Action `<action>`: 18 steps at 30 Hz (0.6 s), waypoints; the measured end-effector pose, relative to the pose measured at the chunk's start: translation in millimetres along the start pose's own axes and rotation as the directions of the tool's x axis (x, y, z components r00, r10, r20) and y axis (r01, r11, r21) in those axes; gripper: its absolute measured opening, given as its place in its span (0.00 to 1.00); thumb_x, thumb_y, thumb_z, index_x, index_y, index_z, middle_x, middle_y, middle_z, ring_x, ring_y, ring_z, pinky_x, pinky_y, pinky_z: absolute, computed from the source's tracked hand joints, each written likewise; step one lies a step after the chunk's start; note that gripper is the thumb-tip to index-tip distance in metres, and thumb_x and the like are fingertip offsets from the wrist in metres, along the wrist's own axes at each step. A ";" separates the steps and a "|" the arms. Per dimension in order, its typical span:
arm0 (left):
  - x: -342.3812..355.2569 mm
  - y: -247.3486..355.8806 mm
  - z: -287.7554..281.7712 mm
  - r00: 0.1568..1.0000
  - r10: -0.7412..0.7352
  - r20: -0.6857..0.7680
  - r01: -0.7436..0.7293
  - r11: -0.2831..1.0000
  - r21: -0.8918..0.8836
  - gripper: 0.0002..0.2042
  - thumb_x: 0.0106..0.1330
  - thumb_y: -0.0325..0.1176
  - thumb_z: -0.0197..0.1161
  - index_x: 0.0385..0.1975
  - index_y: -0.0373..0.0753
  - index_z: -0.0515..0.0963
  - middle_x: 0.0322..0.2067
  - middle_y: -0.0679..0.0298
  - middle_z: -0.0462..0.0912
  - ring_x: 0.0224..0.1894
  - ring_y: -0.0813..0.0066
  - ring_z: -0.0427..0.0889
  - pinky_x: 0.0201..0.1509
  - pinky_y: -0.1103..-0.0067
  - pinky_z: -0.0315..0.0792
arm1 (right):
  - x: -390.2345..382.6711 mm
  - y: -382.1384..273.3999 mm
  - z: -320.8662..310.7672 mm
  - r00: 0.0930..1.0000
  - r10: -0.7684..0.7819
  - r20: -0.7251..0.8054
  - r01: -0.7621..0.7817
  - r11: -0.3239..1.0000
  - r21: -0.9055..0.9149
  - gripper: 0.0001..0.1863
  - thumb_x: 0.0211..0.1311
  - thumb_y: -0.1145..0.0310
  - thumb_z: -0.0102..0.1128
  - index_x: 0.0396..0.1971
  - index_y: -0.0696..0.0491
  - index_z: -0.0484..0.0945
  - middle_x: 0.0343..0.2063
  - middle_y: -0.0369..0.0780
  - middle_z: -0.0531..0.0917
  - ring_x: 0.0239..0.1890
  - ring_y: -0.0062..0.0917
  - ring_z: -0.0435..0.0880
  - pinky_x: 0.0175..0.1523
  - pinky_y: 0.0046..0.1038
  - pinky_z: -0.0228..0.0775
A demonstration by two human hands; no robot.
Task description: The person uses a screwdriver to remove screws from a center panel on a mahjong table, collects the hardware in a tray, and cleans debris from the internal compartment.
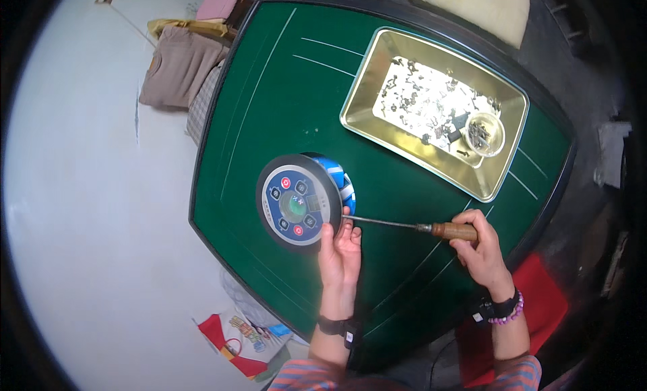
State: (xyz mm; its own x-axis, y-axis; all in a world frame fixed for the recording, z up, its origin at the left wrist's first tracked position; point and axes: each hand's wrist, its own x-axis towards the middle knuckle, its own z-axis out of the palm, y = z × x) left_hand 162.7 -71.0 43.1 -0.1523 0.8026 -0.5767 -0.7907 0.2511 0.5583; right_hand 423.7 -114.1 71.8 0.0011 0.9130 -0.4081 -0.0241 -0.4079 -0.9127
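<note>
A round control panel (315, 219) with a black rim, a blue face, several buttons and a greenish clear dome stands raised and tilted on the green tabletop. Blue and white parts (331, 170) show beneath its right side. My left hand (339, 256) grips the panel's lower right edge, thumb on the rim and fingers curled beside it. In my right hand (482, 248) is a screwdriver (455, 231), held by its wooden handle. Its long metal shaft points left, and the tip reaches the panel's edge beside my left fingers. What the tip touches is hidden.
A gold-coloured metal tray (360, 111) at the far right holds many small dark screws and a clear round tub (485, 134) of more. The green table (269, 101) has a raised dark edge. Folded brown clothing (178, 69) lies beyond its left side; a red seat (532, 310) is near right.
</note>
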 end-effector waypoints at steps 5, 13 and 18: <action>-1.2 -1.4 -1.4 0.999 -0.021 0.036 0.019 0.999 0.046 0.18 0.70 0.40 0.56 0.54 0.37 0.72 0.49 0.58 0.78 0.42 0.76 0.74 0.46 0.77 0.69 | 4.5 13.8 -13.1 0.984 0.138 0.113 -0.135 0.990 -0.032 0.09 0.68 0.67 0.52 0.41 0.56 0.69 0.20 0.30 0.71 0.20 0.10 0.66 0.23 0.14 0.56; -1.9 3.1 -6.2 0.999 -0.013 0.045 0.010 0.997 0.080 0.18 0.71 0.39 0.54 0.57 0.39 0.70 0.51 0.59 0.78 0.43 0.76 0.74 0.48 0.76 0.69 | 9.3 -15.2 -8.3 0.990 0.064 0.127 -0.060 0.998 -0.033 0.11 0.64 0.65 0.57 0.40 0.52 0.67 0.25 0.29 0.70 0.20 0.10 0.65 0.22 0.15 0.55; -1.3 -0.2 -3.1 0.998 -0.024 0.056 0.020 0.996 0.083 0.18 0.71 0.39 0.53 0.57 0.39 0.70 0.51 0.59 0.78 0.44 0.76 0.74 0.47 0.76 0.69 | 18.8 -5.9 -20.3 0.970 0.203 0.131 -0.208 0.978 0.018 0.13 0.68 0.60 0.54 0.29 0.54 0.71 0.18 0.30 0.72 0.20 0.10 0.66 0.23 0.16 0.56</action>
State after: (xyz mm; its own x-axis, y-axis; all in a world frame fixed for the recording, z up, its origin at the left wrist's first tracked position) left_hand 161.2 -73.8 41.9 -0.0997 0.8252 -0.5560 -0.7414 0.3111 0.5946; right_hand 444.1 -94.7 69.1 -0.1353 0.8042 -0.5788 -0.0417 -0.5883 -0.8076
